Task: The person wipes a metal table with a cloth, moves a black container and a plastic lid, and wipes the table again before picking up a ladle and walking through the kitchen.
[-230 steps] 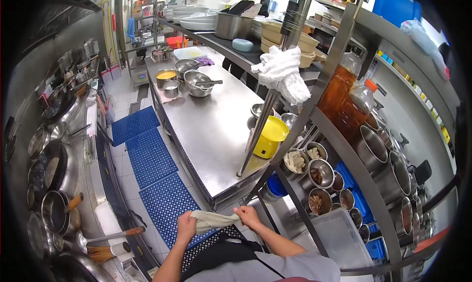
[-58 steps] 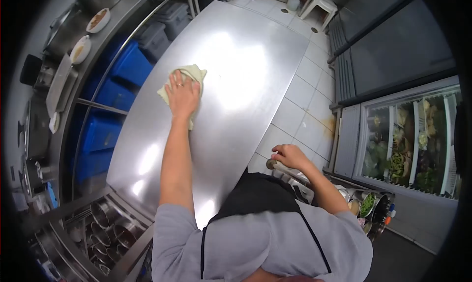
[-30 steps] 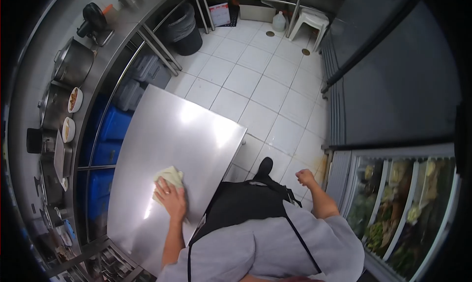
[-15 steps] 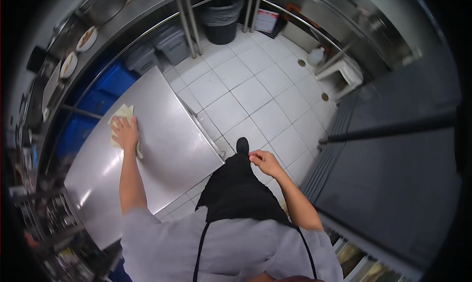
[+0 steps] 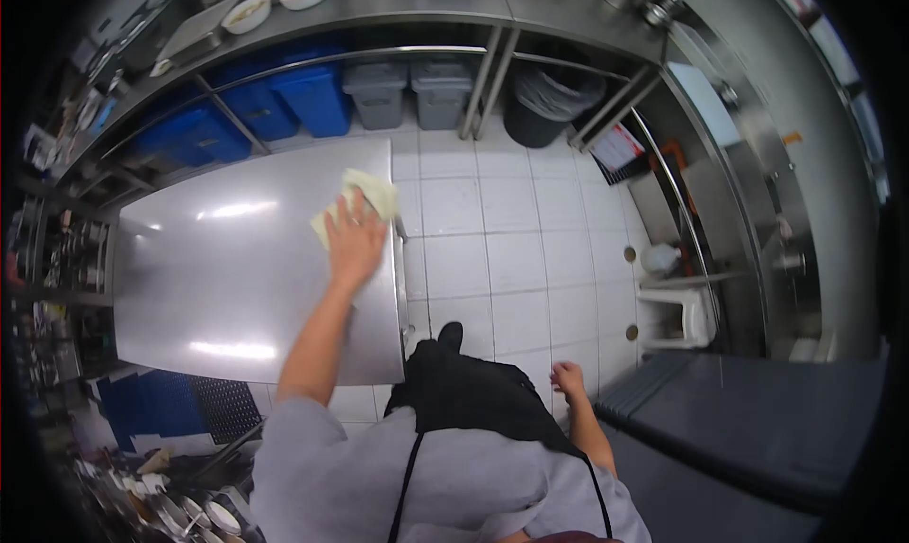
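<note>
My left hand (image 5: 357, 249) presses a pale yellow cloth (image 5: 371, 191) against the steel tabletop (image 5: 227, 278), near its right edge. The fingers lie spread over the cloth, which bunches out past the fingertips. Away from the table, my right hand (image 5: 568, 380) hangs at my side above the tiled floor, its fingers loosely curled in and nothing visible in them.
Blue bins (image 5: 317, 98), grey bins (image 5: 381, 93) and a black trash can (image 5: 549, 107) stand under the back counter (image 5: 417, 5). White bowls (image 5: 248, 15) sit on it. At right are a white stool (image 5: 696, 316) and a dark grey surface (image 5: 739, 410).
The view has turned to the left. My left hand has slid the cloth across the tabletop to its right edge. My right hand has swung outward, away from my apron.
</note>
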A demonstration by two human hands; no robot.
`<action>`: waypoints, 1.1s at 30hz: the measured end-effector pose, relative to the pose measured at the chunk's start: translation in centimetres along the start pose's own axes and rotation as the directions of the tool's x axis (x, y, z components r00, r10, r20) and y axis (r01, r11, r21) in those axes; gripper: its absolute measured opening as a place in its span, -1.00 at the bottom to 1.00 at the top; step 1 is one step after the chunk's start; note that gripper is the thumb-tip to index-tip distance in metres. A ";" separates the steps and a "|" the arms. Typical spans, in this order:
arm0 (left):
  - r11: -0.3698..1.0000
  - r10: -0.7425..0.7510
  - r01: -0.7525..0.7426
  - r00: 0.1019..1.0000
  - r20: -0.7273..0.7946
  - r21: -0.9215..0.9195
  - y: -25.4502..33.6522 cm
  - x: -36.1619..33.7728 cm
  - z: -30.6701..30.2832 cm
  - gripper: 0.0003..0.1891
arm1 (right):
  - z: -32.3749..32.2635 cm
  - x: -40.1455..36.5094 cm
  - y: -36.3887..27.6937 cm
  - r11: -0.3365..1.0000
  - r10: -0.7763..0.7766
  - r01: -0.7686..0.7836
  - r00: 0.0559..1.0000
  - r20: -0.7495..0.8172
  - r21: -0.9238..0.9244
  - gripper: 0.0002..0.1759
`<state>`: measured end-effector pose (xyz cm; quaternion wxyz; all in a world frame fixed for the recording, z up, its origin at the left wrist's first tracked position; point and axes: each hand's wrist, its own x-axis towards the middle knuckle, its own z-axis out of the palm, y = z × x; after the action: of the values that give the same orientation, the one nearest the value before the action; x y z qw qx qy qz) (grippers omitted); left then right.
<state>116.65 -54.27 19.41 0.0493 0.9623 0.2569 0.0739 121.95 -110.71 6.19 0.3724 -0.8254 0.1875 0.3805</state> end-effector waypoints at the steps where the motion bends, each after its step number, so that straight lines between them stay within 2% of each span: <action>1: 0.998 0.000 -0.001 1.000 -0.008 -0.058 1.2 -1.4 0.0 -0.51 | -1.2 1.8 1.3 1.000 0.019 -0.019 1.000 -0.020 -0.021 -0.76; 2: 0.995 0.004 -0.005 1.000 -0.002 -0.097 2.5 -3.0 -0.6 -0.52 | -2.2 3.2 2.3 0.998 0.038 -0.040 0.998 -0.042 -0.044 -0.78; 4: 0.989 0.006 0.000 0.999 0.039 -0.145 4.9 -6.1 -1.9 -0.54 | -4.0 5.3 2.9 0.985 0.092 -0.085 0.995 0.039 -0.151 -0.80; 6: 0.973 0.009 0.009 0.997 0.074 -0.230 7.1 -8.7 -3.1 -0.57 | -4.8 6.4 1.3 0.942 0.160 -0.129 0.984 0.075 -0.310 -0.78; 7: 0.953 0.015 0.008 0.997 0.073 -0.303 8.3 -9.6 -3.4 -0.59 | -5.3 7.6 0.2 0.932 0.160 -0.112 0.980 0.115 -0.346 -0.77; 9: 0.893 -0.058 0.039 0.998 -0.029 -0.448 10.6 -10.5 -1.9 -0.58 | -5.7 10.4 -2.3 0.908 0.167 -0.070 0.965 0.202 -0.413 -0.76; 10: 0.857 -0.098 0.044 0.992 -0.077 -0.514 11.7 -10.3 -1.4 -0.58 | -5.6 12.0 -3.6 0.896 0.077 0.040 0.967 0.243 -0.443 -0.74; 12: 0.457 -0.218 0.249 0.962 0.164 -0.854 14.5 -8.3 -0.9 -0.58 | -5.6 16.3 -8.3 0.838 -0.114 0.268 0.938 0.328 -0.476 -0.71; 13: 0.193 -0.218 0.321 0.935 0.278 -0.927 16.1 -6.8 -0.7 -0.58 | -5.3 18.2 -11.3 0.849 -0.149 0.294 0.930 0.336 -0.438 -0.70; 15: 0.026 -0.215 0.288 0.937 0.276 -0.957 18.6 -3.7 3.4 -0.58 | -4.6 20.8 -18.7 0.868 -0.226 0.348 0.912 0.343 -0.354 -0.68; 16: -0.057 -0.210 0.262 0.940 0.269 -0.963 20.0 -1.5 3.8 -0.59 | -4.3 23.1 -21.9 0.765 -0.339 0.514 0.833 0.437 -0.387 -0.67; 17: -0.131 -0.191 0.320 0.921 0.341 -0.938 21.1 0.1 3.9 -0.61 | -3.9 25.2 -25.1 0.637 -0.428 0.661 0.732 0.530 -0.398 -0.65; 19: -0.141 -0.171 0.288 0.935 0.310 -0.947 23.2 3.6 3.2 -0.61 | -3.4 20.5 -33.8 0.789 -0.423 0.605 0.662 0.619 -0.108 -0.63; 21: -0.153 -0.136 0.284 0.943 0.305 -0.947 25.1 6.8 2.3 -0.63 | -3.4 12.7 -42.1 0.819 -0.465 0.567 0.570 0.678 0.085 -0.62; 23: -0.163 -0.089 0.299 0.944 0.316 -0.940 26.4 9.4 1.0 -0.65 | -2.9 8.4 -46.7 0.852 -0.491 0.421 0.438 0.753 0.312 -0.63; 24: -0.104 -0.117 0.284 0.948 0.295 -0.953 26.6 10.3 1.0 -0.66 | -2.5 7.7 -48.1 0.854 -0.510 0.326 0.368 0.777 0.407 -0.64; 26: 0.016 -0.172 0.245 0.956 0.239 -0.969 26.6 12.0 1.2 -0.67 | -0.1 11.7 -49.0 0.831 -0.501 0.413 0.267 0.823 0.372 -0.68; 27: 0.089 -0.258 0.290 0.931 0.260 -0.953 25.9 12.6 1.6 -0.71 | 0.9 13.3 -49.5 0.814 -0.491 0.459 0.215 0.844 0.356 -0.70; 30: 0.267 -0.362 0.266 0.918 0.160 -0.926 24.3 14.3 0.4 -0.67 | 3.7 13.7 -51.7 0.838 -0.479 0.428 0.279 0.832 0.339 -0.74; 31: 0.165 -0.373 0.269 0.908 0.193 -0.949 23.3 14.8 1.7 -0.61 | 4.8 13.6 -52.5 0.847 -0.471 0.421 0.309 0.826 0.325 -0.74; 33: 0.073 -0.406 0.223 0.897 0.176 -0.972 21.7 16.4 2.4 -0.62 | 6.4 14.6 -54.8 0.860 -0.417 0.431 0.289 0.862 0.272 -0.74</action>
<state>141.71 -64.86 21.83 0.6552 0.6089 0.3507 0.2774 160.68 -70.48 18.03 0.4943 -0.5111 -0.2691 0.6496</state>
